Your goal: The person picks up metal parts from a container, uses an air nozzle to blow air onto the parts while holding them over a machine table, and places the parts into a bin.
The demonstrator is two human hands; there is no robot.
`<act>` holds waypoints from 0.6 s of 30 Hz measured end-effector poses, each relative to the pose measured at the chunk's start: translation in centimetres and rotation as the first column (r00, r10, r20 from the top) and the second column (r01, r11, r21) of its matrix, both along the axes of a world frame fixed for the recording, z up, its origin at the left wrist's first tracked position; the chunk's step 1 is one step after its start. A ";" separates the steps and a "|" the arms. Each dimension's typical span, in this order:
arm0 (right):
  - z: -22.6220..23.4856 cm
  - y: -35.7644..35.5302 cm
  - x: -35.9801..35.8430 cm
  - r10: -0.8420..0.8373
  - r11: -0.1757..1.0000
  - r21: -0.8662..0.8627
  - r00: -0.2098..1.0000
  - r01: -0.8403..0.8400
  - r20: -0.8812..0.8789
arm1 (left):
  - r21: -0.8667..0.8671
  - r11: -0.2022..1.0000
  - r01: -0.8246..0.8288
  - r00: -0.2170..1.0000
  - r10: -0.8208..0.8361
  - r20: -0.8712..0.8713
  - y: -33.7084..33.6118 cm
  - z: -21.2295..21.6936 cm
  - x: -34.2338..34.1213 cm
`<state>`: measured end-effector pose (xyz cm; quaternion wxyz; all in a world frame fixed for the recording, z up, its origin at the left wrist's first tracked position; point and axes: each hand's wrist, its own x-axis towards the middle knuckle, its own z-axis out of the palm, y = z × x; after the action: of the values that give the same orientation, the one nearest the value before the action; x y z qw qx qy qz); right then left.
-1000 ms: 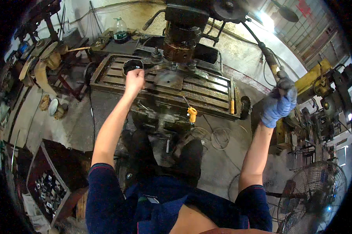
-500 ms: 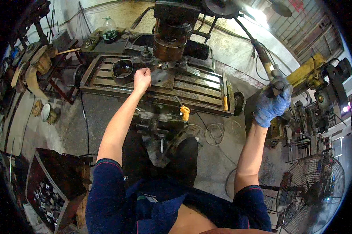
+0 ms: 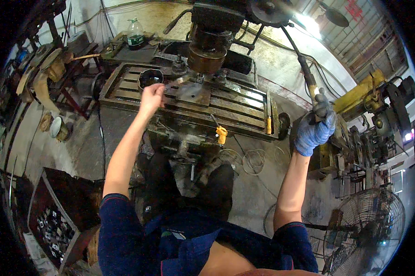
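My bare left hand (image 3: 151, 98) is closed around a slim brush (image 3: 175, 83), its light tip pointing right, toward the machine's spindle head (image 3: 208, 51). Just behind that hand, on the slotted machine table (image 3: 242, 110), stands a round dark pot (image 3: 151, 77) with dark contents. A plate-like workpiece (image 3: 193, 94) lies below the spindle. On the right, my right hand (image 3: 314, 131) in a blue-grey glove is wrapped around the knobbed end of a long machine lever (image 3: 311, 87).
A yellow-handled tool (image 3: 221, 134) sits at the table's front edge, and another yellow-handled tool (image 3: 268, 124) lies at its right end. A standing fan (image 3: 366, 230) is at lower right. A bin of small metal parts (image 3: 56, 234) stands lower left. Coiled cable (image 3: 254, 162) lies on the floor.
My left hand has moved left and slightly nearer, and the brush now shows more plainly. My right hand and the lever end have shifted slightly left and down, as the whole view has shifted too.
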<state>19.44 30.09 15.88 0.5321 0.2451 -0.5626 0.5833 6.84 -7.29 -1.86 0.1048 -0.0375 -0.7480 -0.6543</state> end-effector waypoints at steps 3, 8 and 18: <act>-0.2 -1.0 0.2 -0.052 0.994 -0.098 0.998 0.056 0.043 | -0.003 0.995 -0.097 0.994 0.096 -0.059 -3.3 0.9 0.5; -1.3 0.3 -0.5 -0.027 0.998 0.057 0.998 0.030 -0.053 | -0.349 0.864 -0.364 0.930 0.314 -0.193 -6.6 0.1 -0.6; -2.3 0.0 0.2 -0.040 0.999 0.038 0.999 0.039 0.032 | -0.622 0.615 -0.485 0.874 0.319 -0.365 -5.8 -2.7 0.0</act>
<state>19.67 30.06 13.60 0.5297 0.2344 -0.5867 0.5660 6.81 -13.06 -4.55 0.3088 0.0239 -0.9105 -0.2740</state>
